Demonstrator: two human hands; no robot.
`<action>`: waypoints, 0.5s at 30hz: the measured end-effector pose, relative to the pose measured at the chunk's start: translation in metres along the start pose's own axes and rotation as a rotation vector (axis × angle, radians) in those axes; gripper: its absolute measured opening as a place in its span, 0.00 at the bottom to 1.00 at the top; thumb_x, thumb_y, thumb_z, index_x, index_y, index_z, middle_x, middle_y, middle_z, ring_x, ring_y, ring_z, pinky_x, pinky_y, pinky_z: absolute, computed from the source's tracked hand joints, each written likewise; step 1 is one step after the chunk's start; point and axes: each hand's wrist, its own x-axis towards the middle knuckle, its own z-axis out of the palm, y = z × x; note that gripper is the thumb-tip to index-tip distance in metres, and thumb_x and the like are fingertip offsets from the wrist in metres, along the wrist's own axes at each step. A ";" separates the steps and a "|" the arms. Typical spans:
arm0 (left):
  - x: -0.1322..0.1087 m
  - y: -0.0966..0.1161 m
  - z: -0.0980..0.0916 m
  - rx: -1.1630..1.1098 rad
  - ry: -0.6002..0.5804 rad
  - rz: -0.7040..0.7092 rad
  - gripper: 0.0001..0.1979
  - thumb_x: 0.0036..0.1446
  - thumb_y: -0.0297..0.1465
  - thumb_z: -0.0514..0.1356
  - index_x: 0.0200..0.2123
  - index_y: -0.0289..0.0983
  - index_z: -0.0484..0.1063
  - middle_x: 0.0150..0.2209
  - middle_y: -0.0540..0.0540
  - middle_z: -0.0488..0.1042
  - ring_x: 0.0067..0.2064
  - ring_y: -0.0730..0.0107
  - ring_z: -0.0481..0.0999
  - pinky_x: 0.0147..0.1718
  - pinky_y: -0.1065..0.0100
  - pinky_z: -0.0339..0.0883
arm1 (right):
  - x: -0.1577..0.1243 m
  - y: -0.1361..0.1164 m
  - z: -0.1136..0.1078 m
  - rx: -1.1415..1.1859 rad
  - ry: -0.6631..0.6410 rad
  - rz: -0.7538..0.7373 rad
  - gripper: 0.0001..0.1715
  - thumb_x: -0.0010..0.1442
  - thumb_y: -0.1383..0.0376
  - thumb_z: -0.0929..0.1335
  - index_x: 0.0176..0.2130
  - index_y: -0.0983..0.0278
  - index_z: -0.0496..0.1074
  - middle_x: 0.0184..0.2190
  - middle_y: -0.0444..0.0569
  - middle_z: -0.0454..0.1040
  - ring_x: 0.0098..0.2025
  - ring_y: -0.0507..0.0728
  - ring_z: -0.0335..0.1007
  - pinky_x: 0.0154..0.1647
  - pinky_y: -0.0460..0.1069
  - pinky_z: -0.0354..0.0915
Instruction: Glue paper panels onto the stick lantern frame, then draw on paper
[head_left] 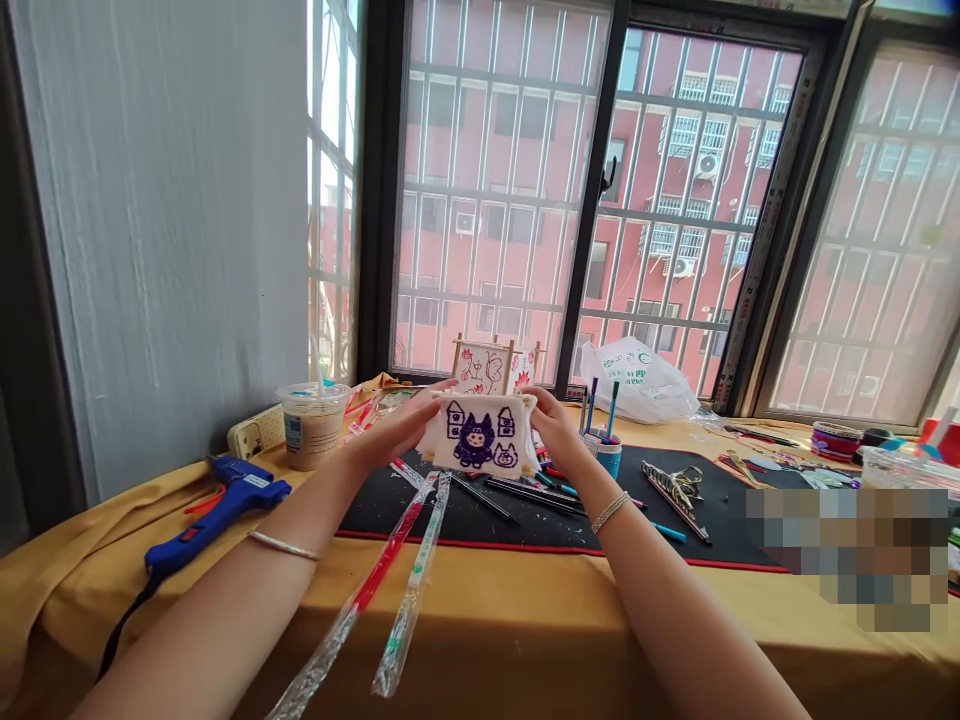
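Observation:
Between my two hands is a white rectangular craft piece (pixel 481 434), its front drawn in purple with a hooded figure, small houses and a cat-like face. Wooden-looking bits stick out at its corners. My left hand (pixel 409 420) grips its left side, and my right hand (pixel 553 422) closes on its right edge; some fingertips are hidden behind it. Just beyond stands a stick-framed lantern (pixel 484 366) with red flower and butterfly drawings on white panels. Loose pens (pixel 536 497) lie on the black mat (pixel 450 520) below the held piece.
A blue glue gun (pixel 214 510) and a lidded drink cup (pixel 313 425) are at left. Plastic-wrapped strips (pixel 412 590) hang over the table's front edge. A blue pen cup (pixel 606 455), a metal clip-like object (pixel 676 500) and a white plastic bag (pixel 637 380) are at right.

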 end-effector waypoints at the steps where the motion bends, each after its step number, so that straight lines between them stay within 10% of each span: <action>1: -0.001 -0.001 0.001 -0.010 -0.021 -0.003 0.38 0.49 0.52 0.59 0.60 0.43 0.56 0.57 0.39 0.66 0.58 0.51 0.64 0.52 0.52 0.63 | -0.001 0.000 0.001 0.021 -0.006 0.008 0.17 0.49 0.54 0.68 0.36 0.61 0.68 0.30 0.43 0.71 0.33 0.53 0.66 0.33 0.47 0.61; 7: 0.002 -0.001 0.001 -0.162 -0.074 -0.061 0.39 0.54 0.58 0.45 0.61 0.41 0.54 0.51 0.40 0.72 0.53 0.52 0.70 0.47 0.50 0.66 | -0.002 0.000 0.002 0.113 0.002 0.055 0.18 0.47 0.54 0.70 0.36 0.61 0.68 0.30 0.42 0.71 0.32 0.53 0.65 0.32 0.47 0.61; 15: 0.003 -0.012 0.002 -0.160 -0.016 -0.117 0.41 0.48 0.51 0.61 0.61 0.41 0.54 0.53 0.38 0.71 0.46 0.54 0.75 0.35 0.64 0.71 | -0.003 0.001 0.004 0.140 0.039 0.074 0.20 0.45 0.53 0.71 0.36 0.61 0.69 0.28 0.42 0.69 0.30 0.53 0.64 0.30 0.46 0.59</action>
